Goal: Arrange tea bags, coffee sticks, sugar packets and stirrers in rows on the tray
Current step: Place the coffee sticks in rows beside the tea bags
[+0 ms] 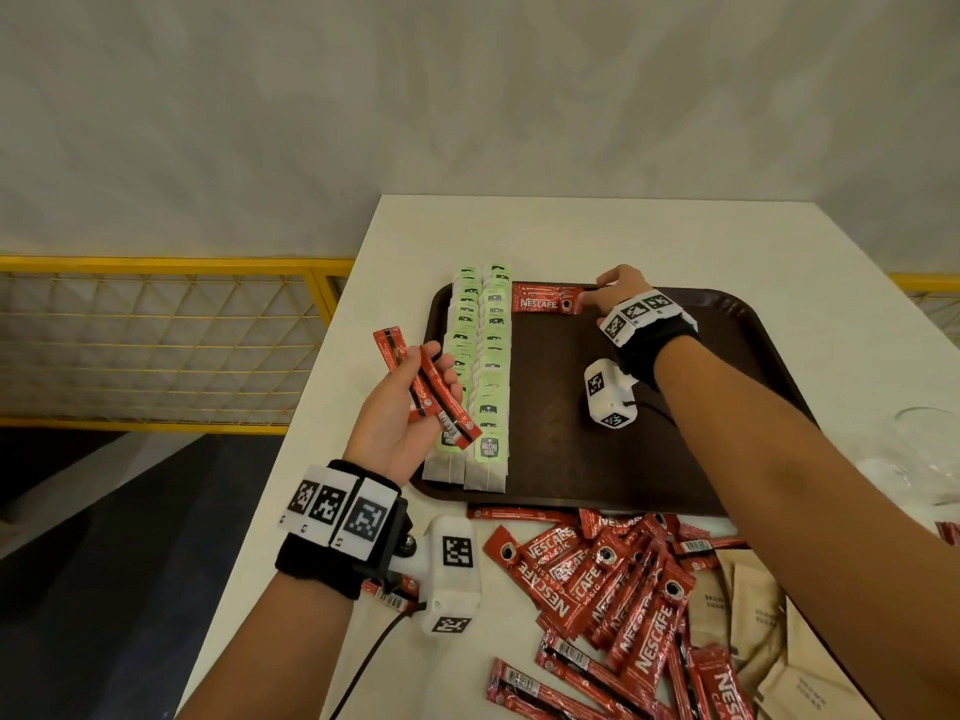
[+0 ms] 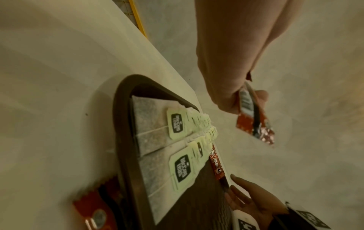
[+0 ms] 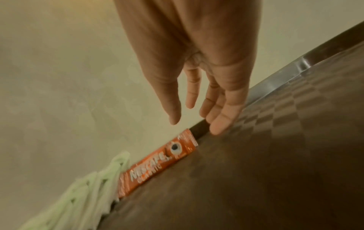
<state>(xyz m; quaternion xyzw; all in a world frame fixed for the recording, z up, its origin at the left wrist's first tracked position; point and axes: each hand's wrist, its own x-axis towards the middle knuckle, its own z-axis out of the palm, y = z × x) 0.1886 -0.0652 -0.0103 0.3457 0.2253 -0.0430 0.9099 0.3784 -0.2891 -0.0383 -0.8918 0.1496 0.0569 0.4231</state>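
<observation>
Coffee sticks (image 1: 548,298) begin a row at the tray's (image 1: 727,324) far rim, beside the tea bags (image 1: 480,366), my right hand (image 1: 621,296) relaxed, fingers apart, at their end. My left hand (image 1: 402,407) grips spares (image 1: 431,389) (next in line, I judge).

Left hand (image 1: 410,402) raised, fingers curled; right hand (image 1: 621,296) outstretched, fingers straight.

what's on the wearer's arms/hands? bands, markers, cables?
Bare forearms, no sleeves or gloves. Each wrist has a black wristband with white fiducial tags and a white tagged camera pod. A black cable trails from the left pod.
</observation>
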